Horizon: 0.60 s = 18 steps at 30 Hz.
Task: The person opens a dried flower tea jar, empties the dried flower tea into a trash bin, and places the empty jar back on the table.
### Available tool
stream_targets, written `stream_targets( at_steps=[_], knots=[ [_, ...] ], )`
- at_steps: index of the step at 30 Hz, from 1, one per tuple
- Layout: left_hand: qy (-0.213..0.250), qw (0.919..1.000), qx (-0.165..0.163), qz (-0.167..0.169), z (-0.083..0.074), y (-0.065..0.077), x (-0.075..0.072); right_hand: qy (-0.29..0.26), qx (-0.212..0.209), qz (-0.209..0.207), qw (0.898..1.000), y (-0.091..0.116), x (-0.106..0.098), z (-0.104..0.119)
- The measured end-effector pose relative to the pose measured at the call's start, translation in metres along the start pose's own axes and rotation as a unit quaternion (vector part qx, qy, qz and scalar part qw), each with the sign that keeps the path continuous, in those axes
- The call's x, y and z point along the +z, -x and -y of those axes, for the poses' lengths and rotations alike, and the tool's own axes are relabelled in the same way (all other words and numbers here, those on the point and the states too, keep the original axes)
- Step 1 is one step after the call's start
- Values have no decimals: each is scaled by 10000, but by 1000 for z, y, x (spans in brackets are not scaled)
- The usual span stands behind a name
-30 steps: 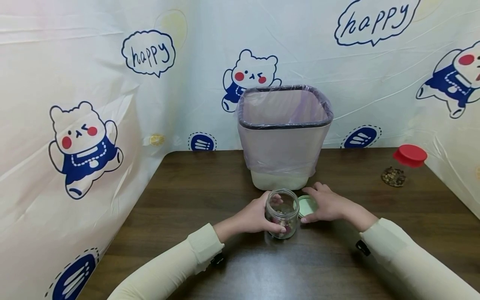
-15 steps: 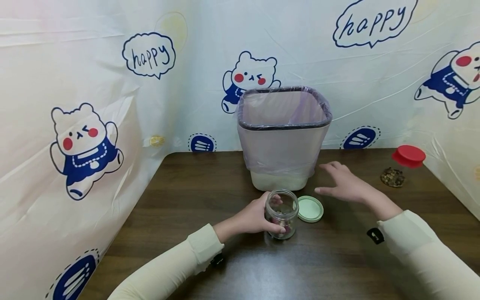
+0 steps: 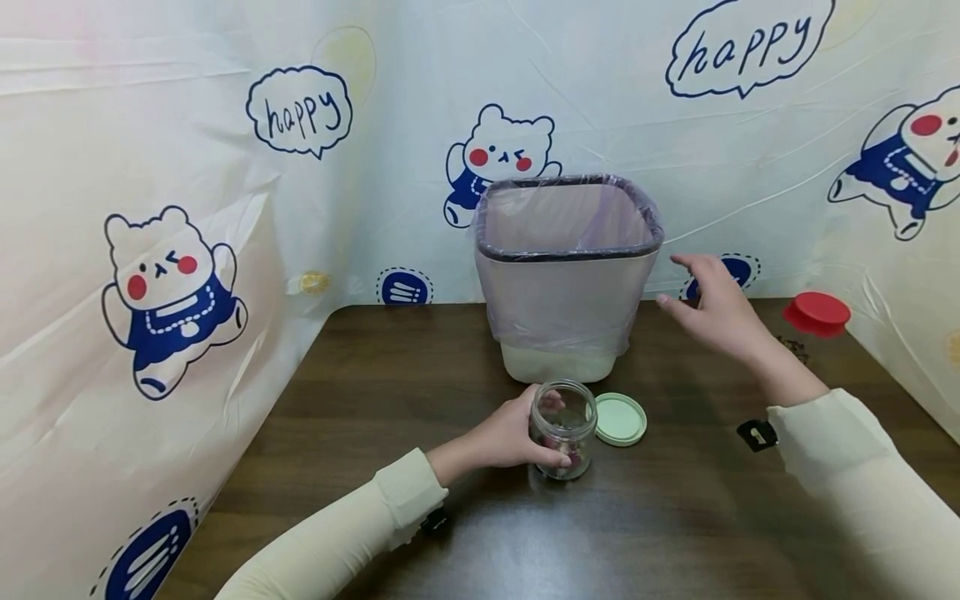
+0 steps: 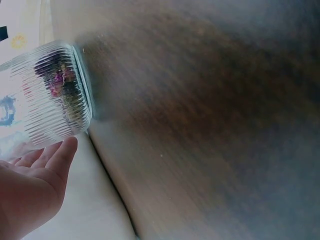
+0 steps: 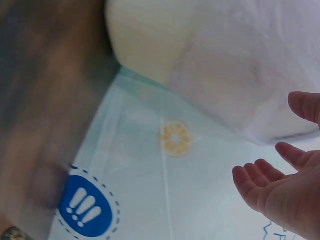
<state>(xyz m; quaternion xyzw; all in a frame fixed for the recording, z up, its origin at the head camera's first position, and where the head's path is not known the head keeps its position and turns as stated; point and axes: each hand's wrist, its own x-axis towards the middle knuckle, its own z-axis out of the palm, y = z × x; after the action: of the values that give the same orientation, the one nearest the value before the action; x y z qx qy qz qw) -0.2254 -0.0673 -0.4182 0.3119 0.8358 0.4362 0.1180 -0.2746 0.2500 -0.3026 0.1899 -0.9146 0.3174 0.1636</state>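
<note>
Two hands are under review, and we take the bin (image 3: 562,296) as our landmark. The left hand (image 3: 516,431) is around the glass jar (image 3: 564,437), thumb on the near side and fingers on the far side. We find the jar upright on the counter (image 3: 375,375), near the bin and on the person's side of it. Its mouth is uncovered; the left wrist view shows dried, partly pink contents (image 4: 62,85) at the bottom. The green lid (image 3: 622,419) lies flat in front of the bin, just beside the jar. The right hand (image 3: 723,312) is raised to the right of the bin, thumb well apart from the fingers, holding nothing.

We judge the step in hand to be steadying the opened jar while the other hand travels free. Farther right of the bin we note a red lid (image 3: 817,314), with dark contents below it partly hidden by the right arm. Should the right hand go to that container, we consider that the move calls for a wide grasp at the red lid, clear of the bin's liner (image 3: 555,321), with the left hand keeping the jar level. We cannot tell where the right hand is bound.
</note>
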Motion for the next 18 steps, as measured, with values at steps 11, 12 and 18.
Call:
stream_targets(
  at_steps=[11,12,18],
  knots=[
    [-18,10000,65,53,2,0,1,-654,383,-520,9958,-24,-24,18],
    [-20,10000,72,53,2,0,1,-754,432,-567,9946,-26,-26,19],
    [-33,10000,88,9,2,-1,1,-1331,600,-832,9858,-40,-32,26]
  ],
)
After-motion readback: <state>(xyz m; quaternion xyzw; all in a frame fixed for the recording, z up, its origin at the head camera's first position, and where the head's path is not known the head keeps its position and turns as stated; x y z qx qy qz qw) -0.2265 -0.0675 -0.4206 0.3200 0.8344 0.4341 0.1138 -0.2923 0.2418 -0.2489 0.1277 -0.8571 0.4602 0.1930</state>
